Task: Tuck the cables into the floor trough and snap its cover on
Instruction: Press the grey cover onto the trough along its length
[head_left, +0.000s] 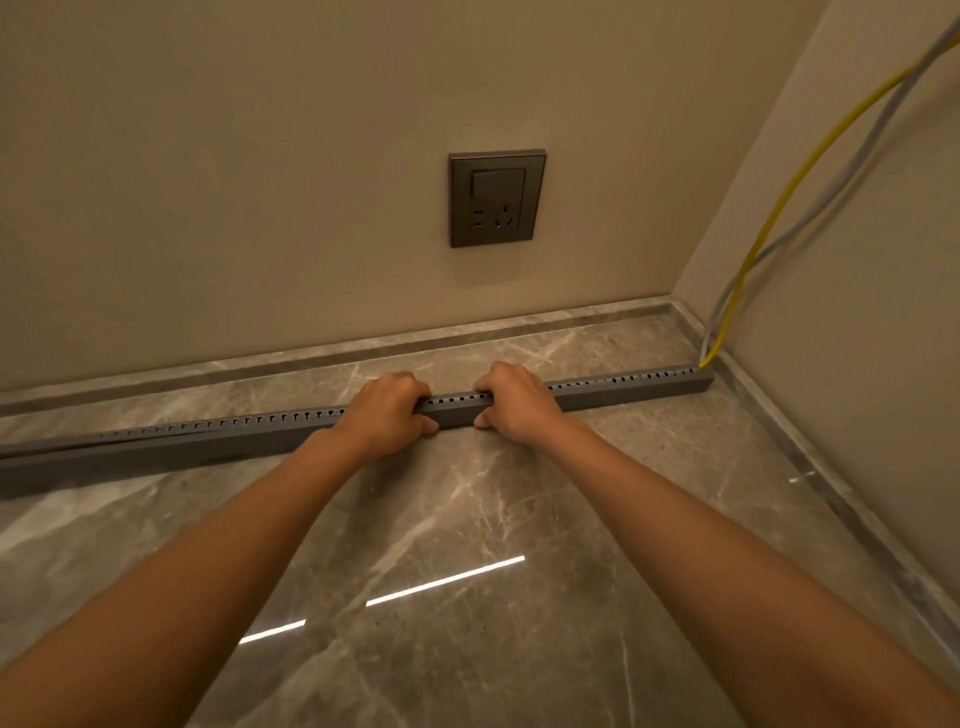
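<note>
A long grey trough (623, 395) lies on the marble floor (519, 499), running from the left edge of the frame to the corner at the right, a little apart from the stone skirting (363, 345) of the back wall (234, 182). A row of small slots shows along its top edge. Both hands are on its middle part, near each other. The left hand (387, 410) has its grip closed around the trough, with the fingers curled over the far edge and the thumb on the near side. The right hand (514, 402) grips the trough in the same way, just to the right. A yellow cable (740, 283) and grey cables (860, 156) come down along the right wall from the upper right of the frame and meet the right end of the trough. Whether the cover sits fully on the trough cannot be told. A dark socket (497, 197) is on the back wall, above the hands.
</note>
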